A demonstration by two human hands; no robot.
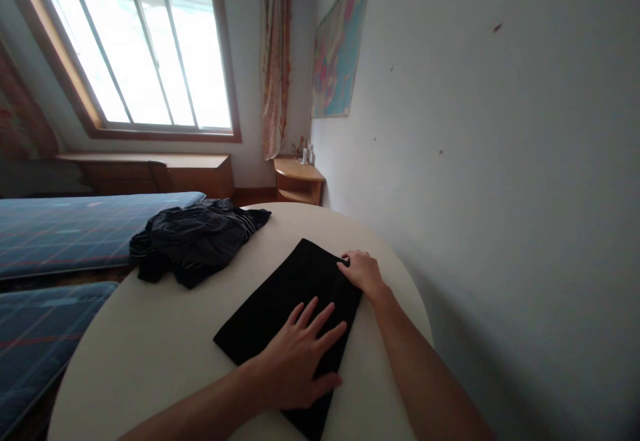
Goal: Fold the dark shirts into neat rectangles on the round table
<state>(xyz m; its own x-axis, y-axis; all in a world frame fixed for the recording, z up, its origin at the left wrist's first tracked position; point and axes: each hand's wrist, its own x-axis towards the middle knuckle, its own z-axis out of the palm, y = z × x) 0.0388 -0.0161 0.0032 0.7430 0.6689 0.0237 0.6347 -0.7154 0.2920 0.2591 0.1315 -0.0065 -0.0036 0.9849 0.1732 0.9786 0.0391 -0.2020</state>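
A folded black garment (280,294) lies flat and slanted on a round, cream-coloured table (165,361). My left hand (303,354) rests palm down on its near part, fingers spread. At the far right corner of the garment, my right hand (363,271) has its fingers bent, with the corner between thumb and forefinger. What kind of garment it is, the folds do not show. Farther off to the left, a crumpled dark garment (200,234) with thin light stripes lies at the table's edge.
A white wall (500,227) runs close along the table's right side. On the left are two beds with blue checked mattresses (90,227). Beyond the table stand a small corner shelf (300,171) with small items on it and a wooden desk (200,171) below the window.
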